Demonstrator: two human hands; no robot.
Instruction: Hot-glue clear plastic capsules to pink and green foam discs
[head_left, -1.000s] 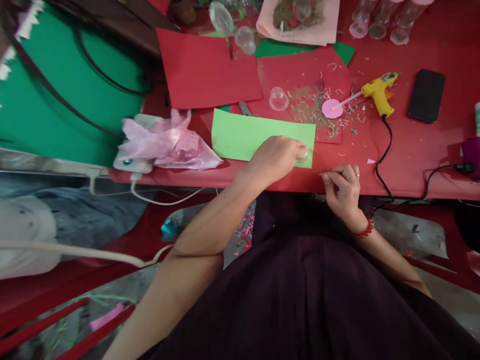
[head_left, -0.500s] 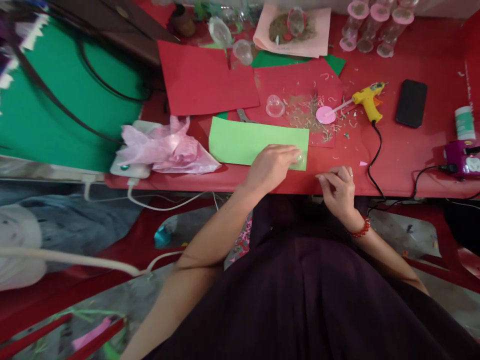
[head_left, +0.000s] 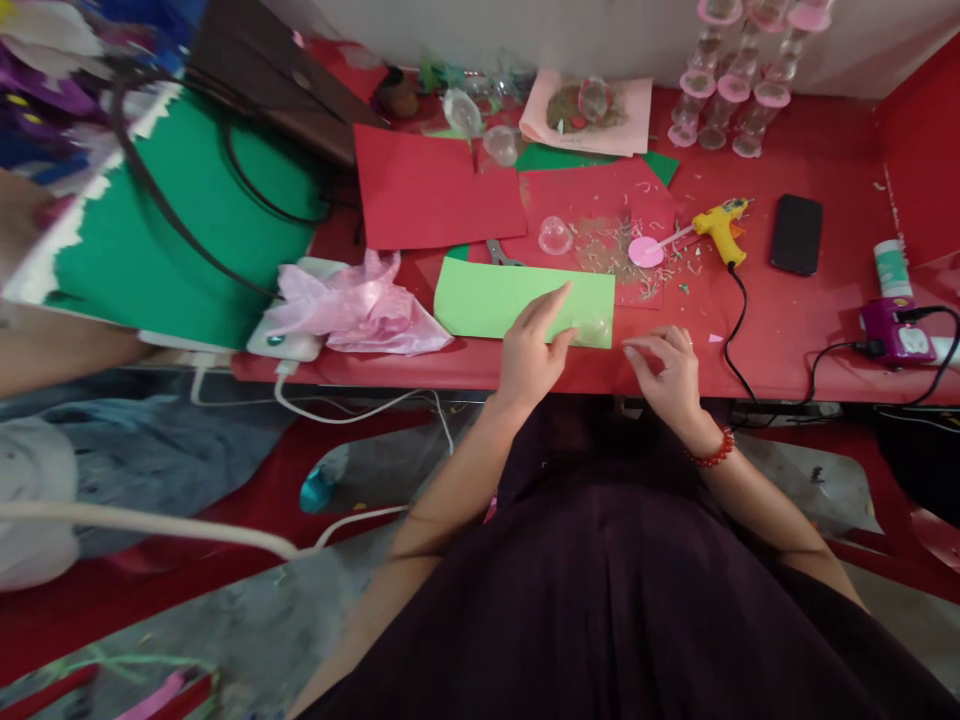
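Observation:
My left hand point(head_left: 534, 350) is open over the light green paper point(head_left: 480, 297), its fingers stretched out and its thumb apart. Just right of that thumb, a small clear plastic piece point(head_left: 597, 331) rests on the paper's right end; its exact kind is hard to make out. My right hand point(head_left: 664, 372) hovers at the table's front edge, right of the paper. Its thumb and forefinger come together in a pinch, and whatever may be between them is too small to tell.
A yellow glue gun point(head_left: 721, 228) lies with its stick over a pink disc point(head_left: 646, 252), among shavings. Also on the red table are a black phone point(head_left: 796, 234), a clear cup point(head_left: 556, 236), scissors point(head_left: 501, 254) and a pink plastic bag point(head_left: 367, 305). Stacked clear cups point(head_left: 727, 88) stand behind.
My left hand has lifted off the clear plastic piece and moved slightly left, its fingers opening. The right hand stays in nearly the same place. The camera view has shifted.

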